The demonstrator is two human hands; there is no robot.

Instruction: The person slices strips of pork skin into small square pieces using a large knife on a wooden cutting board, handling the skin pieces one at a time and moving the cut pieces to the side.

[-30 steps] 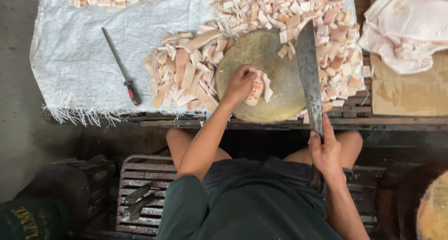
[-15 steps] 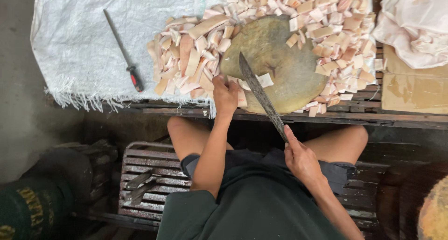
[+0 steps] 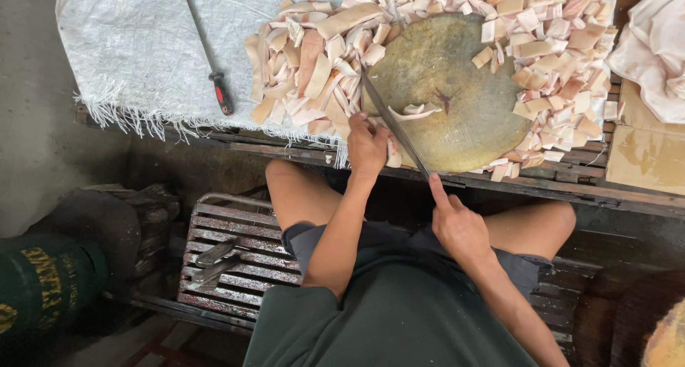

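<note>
While gripping knife [image 3: 394, 126], R hand [image 3: 457, 228] low.

A rough, informal meat-cutting spot rather than a proper kitchen: a round chopping block [image 3: 446, 89] on a slatted wooden bench [image 3: 571, 178], heaps of cut pork skin [image 3: 314, 67] on a woven sack [image 3: 135, 46], a sharpening steel [image 3: 207, 57], bare concrete floor [image 3: 36, 139].

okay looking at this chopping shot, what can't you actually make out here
All in the head view:
- Knife handle: hidden inside the right hand.
- Strip under the left hand: mostly covered by the fingers, so its shape is unclear.
- Pile of cut pieces and white sack sheet: cut off by the top edge.
- Pale cloth: cut off by the right edge.
- Round block: near rim partly hidden by the left hand.
</note>
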